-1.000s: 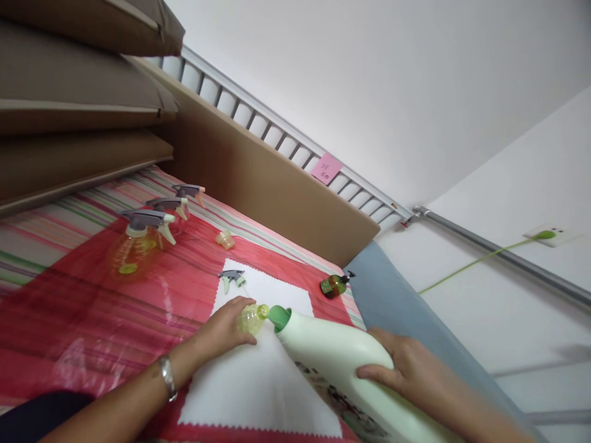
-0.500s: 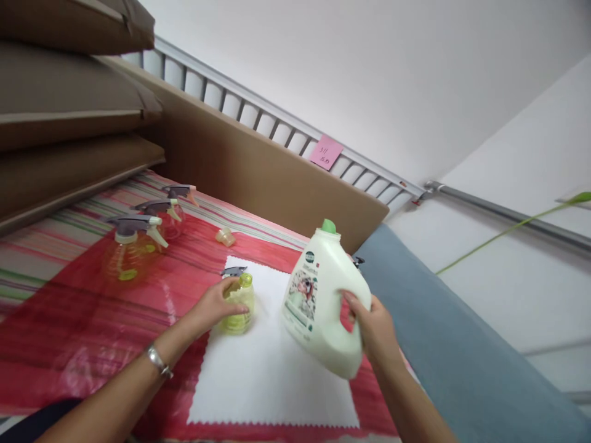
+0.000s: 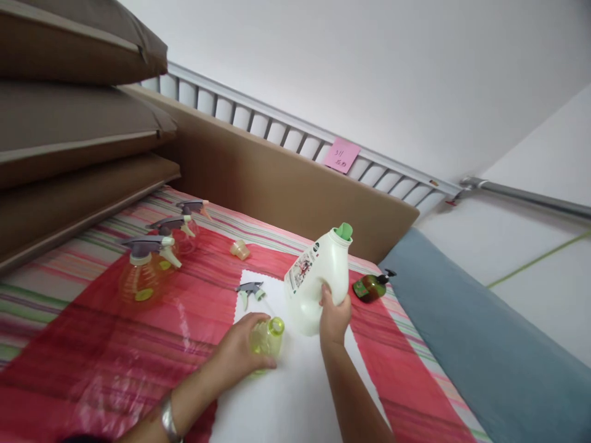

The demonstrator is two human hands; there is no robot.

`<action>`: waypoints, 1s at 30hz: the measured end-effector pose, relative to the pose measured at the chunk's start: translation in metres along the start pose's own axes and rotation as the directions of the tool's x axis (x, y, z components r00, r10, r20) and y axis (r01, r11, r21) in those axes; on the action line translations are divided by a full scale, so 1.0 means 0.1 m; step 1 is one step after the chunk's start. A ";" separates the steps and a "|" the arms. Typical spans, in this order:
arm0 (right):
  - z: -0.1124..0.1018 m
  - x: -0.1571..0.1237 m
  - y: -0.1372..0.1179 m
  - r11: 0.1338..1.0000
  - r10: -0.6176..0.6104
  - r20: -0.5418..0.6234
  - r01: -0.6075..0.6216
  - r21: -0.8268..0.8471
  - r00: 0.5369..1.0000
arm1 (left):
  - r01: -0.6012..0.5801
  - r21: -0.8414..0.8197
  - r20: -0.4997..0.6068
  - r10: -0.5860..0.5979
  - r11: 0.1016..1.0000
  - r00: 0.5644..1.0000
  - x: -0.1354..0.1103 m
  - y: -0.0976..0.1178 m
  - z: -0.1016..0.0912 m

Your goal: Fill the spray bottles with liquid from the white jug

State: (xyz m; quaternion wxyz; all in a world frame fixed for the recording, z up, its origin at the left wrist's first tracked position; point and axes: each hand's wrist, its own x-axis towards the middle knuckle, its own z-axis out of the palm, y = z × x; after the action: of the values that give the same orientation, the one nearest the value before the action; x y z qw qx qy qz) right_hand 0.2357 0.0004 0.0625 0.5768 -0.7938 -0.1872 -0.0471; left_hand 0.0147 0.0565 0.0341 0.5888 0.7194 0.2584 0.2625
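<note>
My left hand (image 3: 247, 351) wraps round a small see-through yellow-green bottle (image 3: 272, 338), whose open neck faces up. My right hand (image 3: 333, 311) grips the moulded handle of a big pale detergent jug (image 3: 339, 258). A green spout shows in the jug's mouth, and its printed label faces left. Both are over a white sheet with a scalloped edge (image 3: 295, 406). Lying at the sheet's far left corner is a grey and pale green spray head (image 3: 252, 292), just beyond the small bottle.
Several spray bottles (image 3: 143, 277) stand at left on the red plastic sheet (image 3: 184, 344). A pale cap (image 3: 239, 249) lies behind the white sheet. At right is a brown pump bottle (image 3: 369, 288). Folded cushions (image 3: 78, 117) and a brown board (image 3: 277, 184) border the far side.
The small bottle has moved right and nearer to me. The jug has turned, so its label now faces left and its mouth tips right. The pump bottle and spray head show more fully.
</note>
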 end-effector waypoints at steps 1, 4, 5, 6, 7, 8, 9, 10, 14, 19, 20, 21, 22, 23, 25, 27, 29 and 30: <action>0.00 -0.01 0.02 1.000 -0.002 0.014 0.002 -0.009 1.000 | -0.009 0.012 0.015 0.009 1.000 1.000 -0.01 -0.01 0.01; -0.07 -0.03 0.04 0.999 -0.017 0.078 0.020 -0.043 0.997 | -0.028 0.037 0.042 0.027 0.999 0.999 -0.02 -0.03 0.03; -0.11 -0.04 0.04 0.998 -0.026 0.104 0.032 -0.053 0.994 | -0.031 0.043 0.044 0.029 0.999 0.999 -0.03 -0.03 0.03; -0.17 -0.05 0.03 0.997 -0.038 0.124 0.046 -0.059 0.992 | -0.036 0.049 0.044 0.034 0.998 0.998 -0.04 -0.04 0.03; -0.24 -0.06 0.01 0.996 -0.054 0.134 0.062 -0.059 0.990 | -0.043 0.056 0.043 0.040 0.998 0.998 -0.04 -0.05 0.03; -0.31 -0.08 -0.02 0.994 -0.085 0.122 0.093 -0.054 0.989 | -0.051 0.063 0.043 0.048 0.997 0.998 -0.05 -0.05 0.03; -0.38 -0.10 -0.07 0.989 -0.138 0.089 0.142 -0.044 0.986 | -0.059 0.069 0.044 0.056 0.996 0.997 -0.05 -0.06 0.03; -0.45 -0.13 -0.12 0.978 -0.202 0.046 0.204 -0.036 0.978 | -0.066 0.074 0.047 0.062 0.995 0.997 -0.05 -0.06 0.03; -0.43 -0.22 -0.40 0.919 -0.363 0.223 0.387 -0.076 0.905 | -0.081 0.076 0.051 0.077 0.994 0.996 -0.04 -0.07 0.04; 0.32 -0.28 -0.46 0.854 -0.182 0.721 0.471 -0.222 0.669 | -0.069 0.054 0.046 0.067 0.996 0.997 -0.04 -0.08 0.03; 0.49 -0.29 -0.42 0.839 -0.148 0.745 0.482 -0.253 0.650 | -0.066 0.053 0.049 0.063 0.996 0.997 -0.04 -0.08 0.03; 0.64 -0.31 -0.38 0.823 -0.117 0.764 0.493 -0.283 0.635 | -0.064 0.052 0.051 0.061 0.997 0.997 -0.04 -0.07 0.02; 0.77 -0.33 -0.34 0.806 -0.090 0.777 0.504 -0.310 0.623 | -0.062 0.050 0.052 0.060 0.997 0.997 -0.04 -0.07 0.02; 0.88 -0.35 -0.30 0.790 -0.066 0.787 0.514 -0.334 0.613 | -0.062 0.046 0.050 0.060 0.997 0.997 -0.04 -0.07 0.01; 1.02 -0.40 -0.24 0.764 -0.034 0.799 0.531 -0.366 0.600 | -0.065 0.037 0.051 0.063 0.997 0.997 -0.04 -0.06 0.00; 1.08 -0.43 -0.24 0.753 -0.014 0.802 0.534 -0.385 0.598 | -0.065 0.037 0.053 0.063 0.997 0.997 -0.04 -0.06 0.00; 1.07 -0.41 -0.29 0.764 -0.016 0.792 0.519 -0.385 0.611 | -0.063 0.045 0.055 0.060 0.997 0.997 -0.03 -0.07 0.00; 1.02 -0.38 -0.34 0.778 -0.029 0.779 0.504 -0.376 0.626 | -0.061 0.050 0.055 0.058 0.997 0.997 -0.03 -0.08 0.01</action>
State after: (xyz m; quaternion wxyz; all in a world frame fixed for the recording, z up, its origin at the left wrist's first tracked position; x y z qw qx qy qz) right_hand 0.1744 0.0959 0.0487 0.1750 -0.8360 -0.5023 0.1349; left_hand 0.0126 0.0553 0.0261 0.5687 0.7486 0.2277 0.2536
